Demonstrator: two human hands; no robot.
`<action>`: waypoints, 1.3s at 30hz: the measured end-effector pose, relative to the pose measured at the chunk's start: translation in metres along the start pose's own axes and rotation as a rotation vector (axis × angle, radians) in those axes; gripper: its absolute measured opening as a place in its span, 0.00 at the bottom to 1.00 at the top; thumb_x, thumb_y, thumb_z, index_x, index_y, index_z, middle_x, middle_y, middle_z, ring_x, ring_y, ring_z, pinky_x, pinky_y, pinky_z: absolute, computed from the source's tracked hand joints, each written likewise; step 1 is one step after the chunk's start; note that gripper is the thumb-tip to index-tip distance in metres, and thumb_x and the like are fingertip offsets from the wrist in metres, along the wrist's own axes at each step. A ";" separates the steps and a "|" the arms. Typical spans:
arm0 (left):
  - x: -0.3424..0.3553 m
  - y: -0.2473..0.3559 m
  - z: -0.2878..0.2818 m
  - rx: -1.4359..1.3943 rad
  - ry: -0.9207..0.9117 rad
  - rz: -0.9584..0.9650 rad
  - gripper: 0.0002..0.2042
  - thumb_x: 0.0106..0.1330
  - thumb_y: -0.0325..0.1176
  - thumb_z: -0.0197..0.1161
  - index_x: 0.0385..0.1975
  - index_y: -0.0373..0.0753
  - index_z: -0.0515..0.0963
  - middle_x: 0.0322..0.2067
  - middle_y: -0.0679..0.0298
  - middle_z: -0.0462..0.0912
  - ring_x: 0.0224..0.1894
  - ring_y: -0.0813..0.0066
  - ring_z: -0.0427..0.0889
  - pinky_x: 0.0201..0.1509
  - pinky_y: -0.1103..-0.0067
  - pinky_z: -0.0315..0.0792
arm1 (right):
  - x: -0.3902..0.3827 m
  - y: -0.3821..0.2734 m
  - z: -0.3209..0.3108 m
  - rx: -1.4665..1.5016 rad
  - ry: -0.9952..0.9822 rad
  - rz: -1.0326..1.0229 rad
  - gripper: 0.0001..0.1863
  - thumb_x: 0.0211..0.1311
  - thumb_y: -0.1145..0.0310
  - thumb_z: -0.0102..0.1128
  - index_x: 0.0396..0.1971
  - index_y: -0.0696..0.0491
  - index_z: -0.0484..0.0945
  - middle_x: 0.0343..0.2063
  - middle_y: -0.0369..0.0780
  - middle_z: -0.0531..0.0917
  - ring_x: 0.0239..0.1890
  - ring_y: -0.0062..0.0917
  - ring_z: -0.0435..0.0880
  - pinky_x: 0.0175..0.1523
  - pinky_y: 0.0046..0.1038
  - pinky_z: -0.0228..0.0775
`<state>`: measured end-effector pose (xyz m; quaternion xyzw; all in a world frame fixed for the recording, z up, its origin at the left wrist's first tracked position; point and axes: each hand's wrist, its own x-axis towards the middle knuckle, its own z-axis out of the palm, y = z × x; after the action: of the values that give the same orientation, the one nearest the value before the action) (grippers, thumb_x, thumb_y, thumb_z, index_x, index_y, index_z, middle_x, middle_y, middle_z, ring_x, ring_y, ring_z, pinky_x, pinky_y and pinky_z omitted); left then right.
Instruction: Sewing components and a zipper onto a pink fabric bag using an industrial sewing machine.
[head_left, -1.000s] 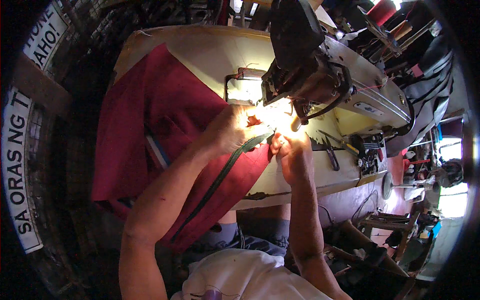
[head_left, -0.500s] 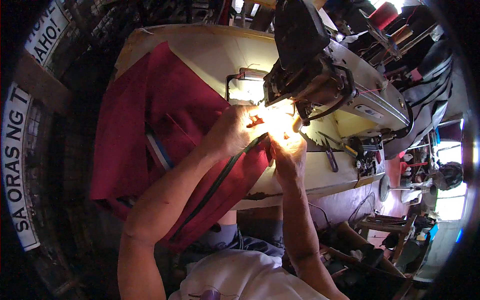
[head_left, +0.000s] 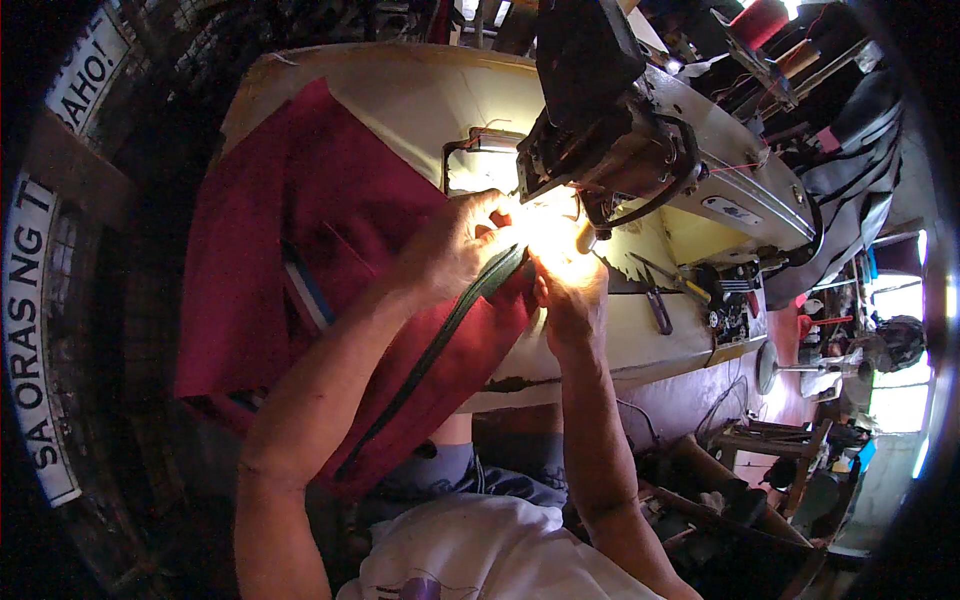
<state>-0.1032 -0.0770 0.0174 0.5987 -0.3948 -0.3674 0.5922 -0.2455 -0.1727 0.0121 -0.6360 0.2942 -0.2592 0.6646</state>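
Note:
A maroon fabric piece [head_left: 370, 210] lies across the sewing table and hangs over its near edge. Along its near side runs a dark green-black strip [head_left: 425, 360], looking like zipper tape, up to my hands. My left hand [head_left: 460, 245] pinches the fabric beside the strip's upper end, fingers curled. Closed on the work's right edge is my right hand [head_left: 572, 290]. Both are just below the head of the sewing machine [head_left: 605, 150]. Bright lamp glare washes out the fingertips and the needle area.
Scissors [head_left: 657, 300] and a yellow-handled tool [head_left: 685, 283] lie on the table [head_left: 620, 345] right of my hands. A red thread spool [head_left: 757, 25] stands at the back right. Dark material [head_left: 850, 200] hangs beyond the machine. Wooden pieces clutter the floor at the lower right.
My left hand has shifted slightly up and left. The dark strip's upper end now shows wider and bowed between my hands. The whole view has shifted slightly.

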 end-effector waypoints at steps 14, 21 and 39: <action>0.004 -0.007 0.000 -0.015 -0.268 -0.024 0.05 0.67 0.30 0.61 0.36 0.35 0.75 0.26 0.65 0.80 0.24 0.82 0.77 0.27 0.80 0.75 | 0.014 0.012 -0.027 0.207 0.069 -0.088 0.19 0.66 0.80 0.45 0.56 0.59 0.69 0.42 0.36 0.78 0.45 0.21 0.78 0.56 0.26 0.73; 0.004 -0.003 -0.001 -0.147 -0.222 -0.117 0.08 0.69 0.32 0.59 0.40 0.33 0.76 0.27 0.62 0.81 0.25 0.79 0.81 0.29 0.80 0.77 | 0.015 0.022 -0.018 0.153 0.068 -0.213 0.17 0.66 0.78 0.49 0.54 0.60 0.72 0.45 0.39 0.81 0.44 0.21 0.80 0.50 0.23 0.74; 0.000 -0.001 -0.001 -0.144 -0.161 -0.067 0.06 0.67 0.31 0.60 0.34 0.34 0.76 0.27 0.64 0.80 0.25 0.80 0.80 0.29 0.80 0.78 | 0.001 0.026 -0.017 0.146 0.093 -0.218 0.04 0.70 0.77 0.49 0.42 0.54 0.70 0.33 0.35 0.78 0.30 0.17 0.75 0.36 0.20 0.71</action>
<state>-0.1026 -0.0765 0.0169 0.5359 -0.3935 -0.4612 0.5876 -0.2576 -0.1840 -0.0145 -0.6015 0.2342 -0.3799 0.6626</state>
